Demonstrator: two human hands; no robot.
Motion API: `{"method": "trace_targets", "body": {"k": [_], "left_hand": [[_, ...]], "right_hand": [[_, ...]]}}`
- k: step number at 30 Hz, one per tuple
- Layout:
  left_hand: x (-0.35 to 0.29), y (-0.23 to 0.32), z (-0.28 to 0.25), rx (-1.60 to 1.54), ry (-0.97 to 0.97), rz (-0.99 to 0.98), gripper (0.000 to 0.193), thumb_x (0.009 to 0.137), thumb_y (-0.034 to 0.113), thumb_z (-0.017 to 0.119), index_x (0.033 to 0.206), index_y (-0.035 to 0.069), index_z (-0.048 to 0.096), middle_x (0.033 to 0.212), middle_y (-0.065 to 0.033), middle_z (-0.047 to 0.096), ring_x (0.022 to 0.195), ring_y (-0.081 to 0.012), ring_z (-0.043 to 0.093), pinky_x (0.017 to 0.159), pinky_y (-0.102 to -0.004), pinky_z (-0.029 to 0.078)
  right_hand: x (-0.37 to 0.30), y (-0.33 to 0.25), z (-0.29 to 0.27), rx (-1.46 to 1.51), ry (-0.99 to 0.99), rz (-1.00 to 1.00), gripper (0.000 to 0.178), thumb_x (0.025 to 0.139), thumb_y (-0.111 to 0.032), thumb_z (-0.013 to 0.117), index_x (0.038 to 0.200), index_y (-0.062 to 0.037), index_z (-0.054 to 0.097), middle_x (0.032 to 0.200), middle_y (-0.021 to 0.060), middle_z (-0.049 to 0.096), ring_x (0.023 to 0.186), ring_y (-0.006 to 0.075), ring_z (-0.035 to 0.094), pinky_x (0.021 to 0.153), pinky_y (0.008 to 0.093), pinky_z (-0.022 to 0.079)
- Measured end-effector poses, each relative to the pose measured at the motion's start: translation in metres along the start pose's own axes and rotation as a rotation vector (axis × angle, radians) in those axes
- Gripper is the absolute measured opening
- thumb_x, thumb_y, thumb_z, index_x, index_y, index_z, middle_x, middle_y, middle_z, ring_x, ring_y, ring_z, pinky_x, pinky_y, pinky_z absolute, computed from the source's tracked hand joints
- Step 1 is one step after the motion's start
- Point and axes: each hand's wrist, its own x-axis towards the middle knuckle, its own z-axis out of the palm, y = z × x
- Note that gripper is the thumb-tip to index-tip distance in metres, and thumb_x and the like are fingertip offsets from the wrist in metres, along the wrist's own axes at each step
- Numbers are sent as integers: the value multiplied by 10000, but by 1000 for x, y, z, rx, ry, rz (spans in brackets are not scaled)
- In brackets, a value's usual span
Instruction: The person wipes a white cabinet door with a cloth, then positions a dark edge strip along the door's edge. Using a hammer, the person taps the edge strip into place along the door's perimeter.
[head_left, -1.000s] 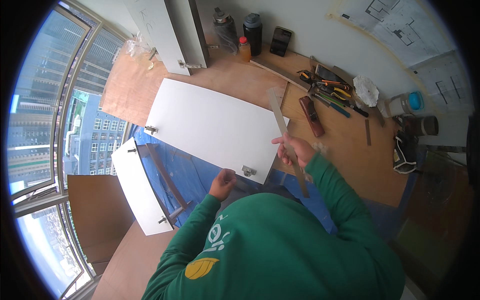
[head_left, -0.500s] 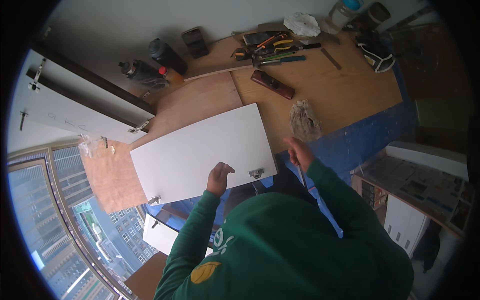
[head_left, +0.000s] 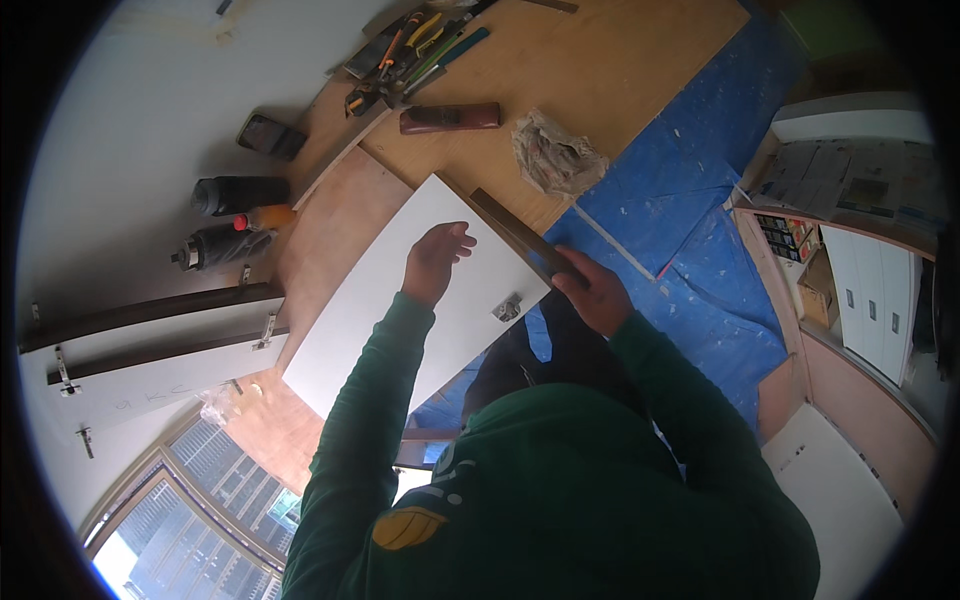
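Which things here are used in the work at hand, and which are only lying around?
Seemingly in use:
Brown strip, in the right hand
White panel, below the left hand
Metal hinge on that panel

Lying about, untouched:
Dark red block
Hand tools
Crumpled bundle
Phone
Dark bottles

Your bench (head_left: 620, 60) is plywood, reddish toward its left end and yellower on the right. Flat on it, in front of you, lies the white board (head_left: 465, 310). Beyond that are the red plane (head_left: 450, 117) and, to its right, a crumpled bag (head_left: 558, 155). Tools (head_left: 415, 55) sit heaped near the wall, beside a batten (head_left: 345, 155). Left of these you have a phone (head_left: 270, 136), two dark bottles (head_left: 235, 195) and an orange one (head_left: 270, 218). Blue sheeting (head_left: 690, 190) covers the floor at your right.
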Motion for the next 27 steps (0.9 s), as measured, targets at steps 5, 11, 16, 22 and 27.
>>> {"method": "trace_targets", "body": {"k": [5,11,16,22,27], "left_hand": [[29,19,29,38,46,-52,409,1040,374,552,1156,0,670,940,-74,725,852,-155,667,799,-306,511],[74,34,47,164,115,3,294,980,269,653,1010,-22,685,847,-56,700,780,-142,657,753,-280,506],[107,35,43,262,218,-21,231,912,188,715,963,-37,707,801,-70,709,751,-141,664,737,-282,516],[133,16,11,260,248,-90,182,903,169,717,955,-5,715,771,-70,714,719,-130,647,723,-272,494],[167,8,-23,229,101,-204,185,921,193,697,931,8,710,752,-50,697,682,-118,625,692,-266,485]], "right_hand": [[4,33,-2,-13,-27,-49,465,964,-236,676,1369,-31,575,1262,192,671,1165,309,659,985,382,507],[38,55,-11,63,-39,-116,524,936,-200,698,1414,-66,532,1302,180,643,1189,325,636,992,405,511],[41,88,-22,26,-43,-65,602,900,-151,721,1449,-93,481,1291,165,630,1165,342,631,980,415,525],[25,127,-8,17,-18,-28,548,874,-144,739,1379,-82,535,1140,144,652,1017,337,656,860,418,544],[24,128,9,65,34,33,485,875,-165,746,1320,-58,584,1061,142,663,973,319,670,830,403,549]]}}
